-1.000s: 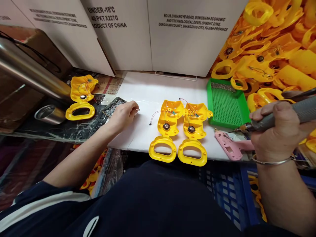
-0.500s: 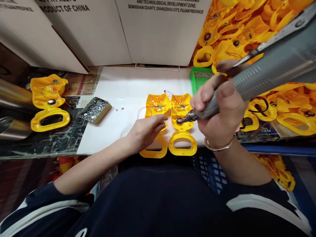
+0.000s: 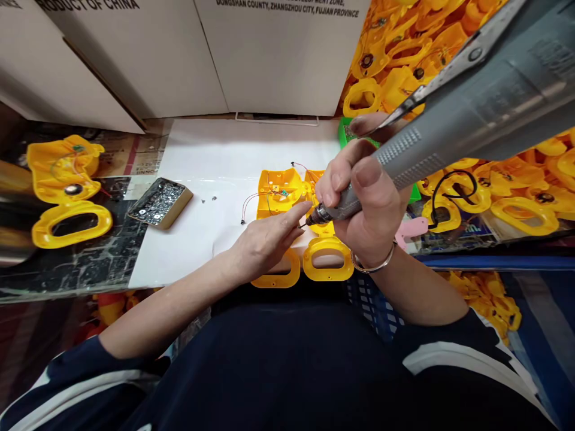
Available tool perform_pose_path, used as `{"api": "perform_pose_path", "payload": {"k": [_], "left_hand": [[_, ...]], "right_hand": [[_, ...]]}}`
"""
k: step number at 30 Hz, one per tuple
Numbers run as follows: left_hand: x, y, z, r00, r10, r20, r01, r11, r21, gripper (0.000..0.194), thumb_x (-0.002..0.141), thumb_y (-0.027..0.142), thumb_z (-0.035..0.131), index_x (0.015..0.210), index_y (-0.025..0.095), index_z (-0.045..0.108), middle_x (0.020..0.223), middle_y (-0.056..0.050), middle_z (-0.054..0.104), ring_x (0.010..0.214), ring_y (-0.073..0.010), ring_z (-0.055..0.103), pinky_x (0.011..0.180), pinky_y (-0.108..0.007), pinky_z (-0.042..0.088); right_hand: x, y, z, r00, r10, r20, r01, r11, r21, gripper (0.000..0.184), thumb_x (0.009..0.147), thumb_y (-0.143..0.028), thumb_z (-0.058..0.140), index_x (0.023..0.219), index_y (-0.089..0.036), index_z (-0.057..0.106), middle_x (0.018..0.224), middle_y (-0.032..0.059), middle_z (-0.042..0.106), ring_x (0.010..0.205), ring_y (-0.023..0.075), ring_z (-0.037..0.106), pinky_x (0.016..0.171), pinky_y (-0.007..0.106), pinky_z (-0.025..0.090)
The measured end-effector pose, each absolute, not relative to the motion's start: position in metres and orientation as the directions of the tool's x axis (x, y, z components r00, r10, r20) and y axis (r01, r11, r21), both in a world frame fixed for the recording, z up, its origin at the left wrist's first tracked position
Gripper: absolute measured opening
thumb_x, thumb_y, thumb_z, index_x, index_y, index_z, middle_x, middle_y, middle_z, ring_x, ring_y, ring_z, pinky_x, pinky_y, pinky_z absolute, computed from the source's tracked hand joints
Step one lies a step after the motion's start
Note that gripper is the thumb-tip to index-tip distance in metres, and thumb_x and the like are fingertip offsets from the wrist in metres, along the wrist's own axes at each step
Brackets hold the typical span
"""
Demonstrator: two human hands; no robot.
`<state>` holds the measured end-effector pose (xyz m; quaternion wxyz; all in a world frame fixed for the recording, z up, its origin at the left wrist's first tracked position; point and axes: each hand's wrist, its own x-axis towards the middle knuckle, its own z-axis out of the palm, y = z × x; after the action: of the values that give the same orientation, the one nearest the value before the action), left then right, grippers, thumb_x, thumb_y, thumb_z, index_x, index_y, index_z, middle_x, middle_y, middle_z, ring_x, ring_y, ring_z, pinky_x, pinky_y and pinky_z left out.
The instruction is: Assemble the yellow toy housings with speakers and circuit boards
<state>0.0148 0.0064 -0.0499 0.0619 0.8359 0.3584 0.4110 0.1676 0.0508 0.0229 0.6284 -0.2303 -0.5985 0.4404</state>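
White boxes stand at the back, and two hands work in front

White boxes [image 3: 278, 60] stand at 11 and 12 o'clock, with black words on them. In front is a table [image 3: 206, 149] with a white top and a dark part at 9 o'clock. A big heap of yellow parts [image 3: 366, 93] sits at 1 to 3 o'clock.

In the head view, the right hand [image 3: 371, 200] holds a fat gray power tool [image 3: 453, 120]. Its fingers are clamped around it. The thin tip points down and left, close to the left hand [image 3: 260, 242]. That hand lies over the left yellow shell [image 3: 282, 182] in the middle, its fingers close together. I cannot tell if they pinch anything.

Red and black wires poke out of that shell. Just beside it is the right yellow shell [image 3: 313, 175], partly hidden by the right hand. Each has a round loop at 6 o'clock.

At 9 o'clock is a box of tiny metal bits [image 3: 159, 202], with a few loose bits [image 3: 214, 198] near it. Farther out lies another yellow shell [image 3: 67, 170]. A green tray [image 3: 345, 133] peeks out between 1 and 2 o'clock. Something pink [image 3: 413, 228] is at 3 o'clock.
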Motion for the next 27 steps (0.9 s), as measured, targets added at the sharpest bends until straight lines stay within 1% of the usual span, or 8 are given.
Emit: {"api": "perform_pose_path", "payload": {"k": [6,9,12,15,19,22,24,27], "left_hand": [[0.019,0.006,-0.048,0.373,0.627,0.684,0.516,-0.753,0.410,0.054,0.097,0.017,0.052,0.148,0.022,0.035,0.110,-0.008,0.075,0.085,-0.0154,0.075,0.077,-0.025,0.062],[0.022,0.006,-0.048,0.362,0.584,0.726,0.531,-0.770,0.355,0.059,0.096,0.013,0.052,0.151,0.022,0.030,0.103,-0.007,0.075,0.080,-0.0142,0.074,0.076,-0.024,0.061],[0.021,0.008,-0.051,0.362,0.579,0.730,0.541,-0.769,0.342,0.064,0.096,0.015,0.055,0.153,0.024,0.026,0.092,-0.005,0.074,0.071,-0.0134,0.071,0.070,-0.024,0.061],[0.018,0.008,-0.055,0.354,0.635,0.687,0.514,-0.746,0.424,0.066,0.095,0.017,0.057,0.153,0.025,0.025,0.086,-0.002,0.072,0.070,-0.0131,0.068,0.068,-0.023,0.059],[0.014,0.008,-0.058,0.300,0.749,0.591,0.415,-0.660,0.626,0.060,0.093,0.012,0.056,0.148,0.024,0.034,0.085,0.000,0.070,0.071,-0.0105,0.065,0.071,-0.022,0.057],[0.018,0.009,-0.054,0.251,0.859,0.447,0.291,-0.507,0.811,0.046,0.090,0.017,0.060,0.135,0.020,0.050,0.081,0.000,0.068,0.067,-0.0095,0.063,0.066,-0.021,0.056],[0.023,0.012,-0.047,0.249,0.938,0.239,0.177,-0.287,0.941,0.038,0.087,0.023,0.065,0.124,0.017,0.057,0.077,0.001,0.066,0.060,-0.0085,0.060,0.056,-0.020,0.053],[0.032,0.018,-0.036,0.325,0.944,-0.054,0.041,0.043,0.998,0.037,0.080,0.032,0.074,0.111,0.013,0.063,0.069,0.003,0.061,0.049,-0.0067,0.054,0.046,-0.018,0.048]], "right_hand": [[0.173,0.052,0.019,-0.101,0.854,0.510,-0.166,0.491,-0.855,0.062,0.066,-0.073,0.071,0.113,-0.036,0.056,0.069,-0.0031,0.054,0.056,0.0169,0.056,0.053,0.034,0.049],[0.175,0.051,0.019,-0.112,0.854,0.508,-0.163,0.488,-0.857,0.060,0.067,-0.072,0.072,0.112,-0.036,0.056,0.071,-0.0027,0.055,0.059,0.0173,0.057,0.053,0.033,0.048],[0.173,0.050,0.021,-0.092,0.864,0.495,-0.153,0.479,-0.865,0.064,0.066,-0.076,0.068,0.114,-0.036,0.055,0.068,-0.0034,0.052,0.055,0.0161,0.054,0.051,0.032,0.045],[0.172,0.051,0.023,-0.019,0.874,0.485,-0.189,0.473,-0.860,0.060,0.065,-0.072,0.071,0.110,-0.035,0.057,0.070,-0.0038,0.051,0.051,0.0137,0.049,0.047,0.031,0.041],[0.177,0.054,0.024,0.056,0.851,0.523,-0.266,0.517,-0.813,0.044,0.067,-0.059,0.076,0.101,-0.035,0.060,0.070,-0.0044,0.048,0.048,0.0122,0.045,0.044,0.030,0.037],[0.180,0.054,0.023,0.065,0.845,0.530,-0.269,0.527,-0.806,0.037,0.069,-0.055,0.075,0.097,-0.034,0.061,0.068,-0.0048,0.046,0.046,0.0119,0.043,0.045,0.030,0.036],[0.180,0.052,0.025,0.080,0.853,0.515,-0.273,0.516,-0.812,0.030,0.073,-0.053,0.072,0.090,-0.032,0.059,0.070,-0.0043,0.045,0.046,0.0113,0.042,0.046,0.030,0.036],[0.178,0.046,0.030,0.103,0.837,0.538,-0.317,0.540,-0.780,0.028,0.073,-0.050,0.073,0.086,-0.031,0.056,0.070,-0.0045,0.043,0.045,0.0103,0.041,0.044,0.029,0.034]]}}
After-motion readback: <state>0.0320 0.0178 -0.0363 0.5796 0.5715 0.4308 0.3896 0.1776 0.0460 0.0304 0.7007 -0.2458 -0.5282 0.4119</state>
